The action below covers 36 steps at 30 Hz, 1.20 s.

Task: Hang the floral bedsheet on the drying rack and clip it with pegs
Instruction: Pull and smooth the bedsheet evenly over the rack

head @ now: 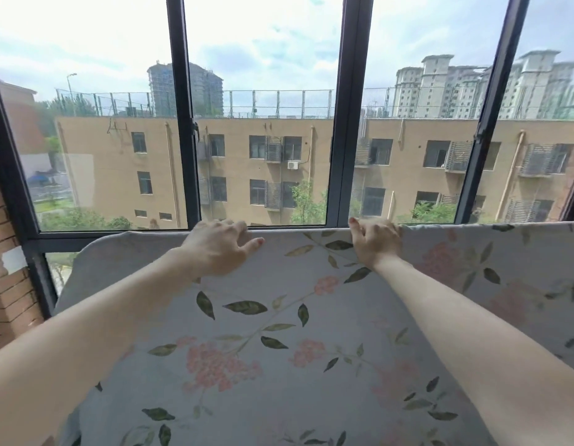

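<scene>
Head view: we look over both forearms at a bedsheet hung in front of a window.
Hidden: drying rack, which lies wholly under the cloth; we only make out a straight top line and a rounded corner on the left where the sheet bends over something.
Cut off: floral bedsheet (pixel 311 317) runs out of frame at the right and at the bottom, so we cannot see its far end or its lower hem.
Hard to make out: our fingertips on both hands curl over the far side of the top edge, so we cannot see what they touch behind it.
Bedsheet: pale grey-white cloth with pink flower clusters, dark green leaves and thin stems; it hangs fairly smooth, draped over the top line just below the window sill.
Left hand (pixel 219 244): fingers curled over the top edge, thumb lying on the near face, gripping the sheet.
Right hand (pixel 375 241): fingers hooked over the same edge, gripping the sheet, near the left hand but apart from it.
Window (pixel 340 123): dark frames; tan building (pixel 247 175) outside.
</scene>
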{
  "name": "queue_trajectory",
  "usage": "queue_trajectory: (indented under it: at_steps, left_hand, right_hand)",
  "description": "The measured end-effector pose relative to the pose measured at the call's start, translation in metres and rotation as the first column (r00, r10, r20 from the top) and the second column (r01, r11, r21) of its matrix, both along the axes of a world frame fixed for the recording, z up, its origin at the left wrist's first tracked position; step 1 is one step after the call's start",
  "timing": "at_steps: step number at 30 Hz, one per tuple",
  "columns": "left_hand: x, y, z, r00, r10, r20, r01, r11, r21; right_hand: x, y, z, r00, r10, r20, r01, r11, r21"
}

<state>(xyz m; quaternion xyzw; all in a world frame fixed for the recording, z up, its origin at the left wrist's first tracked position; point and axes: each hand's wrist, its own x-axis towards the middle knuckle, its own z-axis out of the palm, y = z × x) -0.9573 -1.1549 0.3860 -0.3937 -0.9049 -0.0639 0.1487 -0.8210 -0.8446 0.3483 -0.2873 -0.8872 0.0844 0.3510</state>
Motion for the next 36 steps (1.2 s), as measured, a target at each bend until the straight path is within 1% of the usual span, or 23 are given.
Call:
queue_trajectory:
  at_steps: [3,6,8,10,13,17,21,24,27,31,33,36]
  left_hand:
    - [0.033,0.059,0.001,0.988,-0.149,-0.043,0.147,0.987,-0.062]
    - [0.055,0.111,0.009,0.969,-0.246,-0.017,0.243,0.964,-0.103]
    - [0.067,0.142,0.012,0.974,-0.227,0.014,0.228,0.970,-0.083]
    - [0.073,0.164,0.011,0.984,-0.180,-0.007,0.180,0.983,-0.029]
    - [0.078,0.184,0.005,0.994,-0.085,-0.066,0.087,0.995,0.039]
    - [0.080,0.184,-0.002,0.999,0.034,-0.038,-0.031,0.997,0.075]
    - [0.085,0.180,-0.005,0.997,0.075,-0.032,-0.070,0.989,0.128]
    - [0.090,0.187,-0.009,0.996,0.093,-0.019,-0.088,0.982,0.170]
    - [0.098,0.196,-0.015,0.991,0.136,0.019,-0.137,0.972,0.192]
    - [0.109,0.200,-0.015,0.972,0.235,-0.006,-0.232,0.964,0.128]
    - [0.119,0.216,-0.011,0.977,0.213,-0.028,-0.210,0.974,0.089]
    - [0.150,0.271,-0.008,0.998,0.044,-0.044,-0.042,0.997,0.061]
  right_hand:
    - [0.006,0.002,0.002,0.996,0.052,0.068,-0.050,0.998,-0.026]
    - [0.021,0.009,0.006,0.984,0.134,0.116,-0.131,0.991,-0.031]
    - [0.035,0.023,0.009,0.975,0.171,0.139,-0.171,0.985,-0.012]
    - [0.049,0.043,0.016,0.973,0.179,0.148,-0.181,0.984,0.000]
    - [0.076,0.090,0.027,0.981,0.123,0.149,-0.125,0.992,0.003]
    - [0.117,0.166,0.024,0.979,0.016,0.203,-0.012,1.000,-0.018]
    - [0.157,0.225,0.021,0.974,-0.050,0.219,0.061,0.997,-0.043]
    - [0.170,0.245,0.016,0.973,-0.003,0.230,0.017,0.998,-0.057]
    - [0.169,0.247,0.012,0.969,0.037,0.245,-0.021,0.997,-0.068]
    - [0.166,0.246,0.011,0.964,0.092,0.249,-0.078,0.995,-0.063]
    - [0.169,0.249,0.009,0.966,0.122,0.229,-0.115,0.992,-0.045]
    - [0.174,0.253,-0.003,0.972,0.170,0.164,-0.168,0.985,-0.030]
